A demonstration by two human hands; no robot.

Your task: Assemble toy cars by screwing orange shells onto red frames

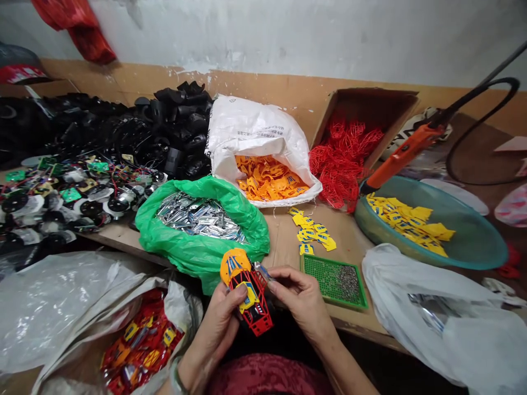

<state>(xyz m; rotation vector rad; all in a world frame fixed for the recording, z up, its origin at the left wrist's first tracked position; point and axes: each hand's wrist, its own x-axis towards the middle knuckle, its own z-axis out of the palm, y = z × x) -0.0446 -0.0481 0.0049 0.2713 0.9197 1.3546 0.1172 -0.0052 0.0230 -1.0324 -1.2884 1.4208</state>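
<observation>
My left hand (224, 312) is wrapped round a toy car body (259, 315) with an orange hood, a red cage frame and a yellow panel on top, its thumb pressing near the yellow panel. Between the thumb and fingers of my right hand (302, 299) is a small silvery part (262, 270), held against the car's side by the red cage. Just beyond the car lies a green plastic bag (201, 269) full of similar silvery parts (197, 216). A green tray (329, 274) of small screws sits to the right of my right hand.
An orange electric screwdriver (403, 156) hangs at right over a basin (473, 241) of yellow panels. Behind are a white sack (255, 123) of orange parts and a box (370, 99) of red frames. Motor units (90, 192) lie left; a bag (144, 345) of assembled bodies stands below.
</observation>
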